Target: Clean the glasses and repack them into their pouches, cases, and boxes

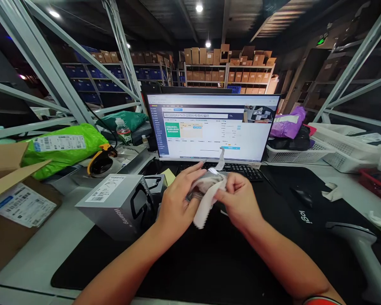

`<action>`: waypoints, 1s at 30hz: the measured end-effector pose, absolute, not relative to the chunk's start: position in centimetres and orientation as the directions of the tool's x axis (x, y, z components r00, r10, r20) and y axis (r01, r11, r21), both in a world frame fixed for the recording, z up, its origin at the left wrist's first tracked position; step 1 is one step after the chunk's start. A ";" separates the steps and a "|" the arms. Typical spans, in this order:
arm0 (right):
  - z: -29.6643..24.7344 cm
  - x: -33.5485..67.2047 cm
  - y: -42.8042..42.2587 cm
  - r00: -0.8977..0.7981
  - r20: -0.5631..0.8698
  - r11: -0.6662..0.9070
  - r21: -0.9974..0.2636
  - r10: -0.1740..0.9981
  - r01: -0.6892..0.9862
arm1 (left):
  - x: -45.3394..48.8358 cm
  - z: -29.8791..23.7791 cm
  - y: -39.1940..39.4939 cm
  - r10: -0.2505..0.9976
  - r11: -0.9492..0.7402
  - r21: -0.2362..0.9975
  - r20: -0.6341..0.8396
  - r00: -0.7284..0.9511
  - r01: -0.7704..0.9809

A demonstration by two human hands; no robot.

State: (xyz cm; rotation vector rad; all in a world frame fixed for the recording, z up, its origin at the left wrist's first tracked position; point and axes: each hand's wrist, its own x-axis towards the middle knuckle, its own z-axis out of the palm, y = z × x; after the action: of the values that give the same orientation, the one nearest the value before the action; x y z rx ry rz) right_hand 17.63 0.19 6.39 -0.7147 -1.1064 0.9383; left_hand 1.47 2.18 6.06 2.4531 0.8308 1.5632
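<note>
In the middle of the head view, in front of the monitor, my left hand is closed round a shiny, partly see-through item; its kind I cannot make out. A white cloth with a zigzag edge lies against that item and hangs down below it. Thumb and fingers of my right hand pinch the cloth at its right side. Just above, a thin white strip sticks up. Left of my left hand stands a grey box printed with eyewear, a smaller grey box behind it.
A keyboard and a monitor stand behind my hands. To the right are a mouse, a barcode scanner and white baskets. Dark goggles, a green parcel and an open carton are left.
</note>
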 end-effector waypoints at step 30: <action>5.9 18.6 -0.4 -0.526 0.831 0.826 0.160 0.184 0.541 | 0.4 7.4 2.0 0.647 -0.756 0.516 0.682 0.341 0.403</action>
State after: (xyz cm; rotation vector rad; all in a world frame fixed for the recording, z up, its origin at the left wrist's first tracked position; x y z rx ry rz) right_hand 18.65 -0.42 5.93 -0.5308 -2.1115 -0.5073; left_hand 0.39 1.96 7.38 2.3511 0.9434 1.3758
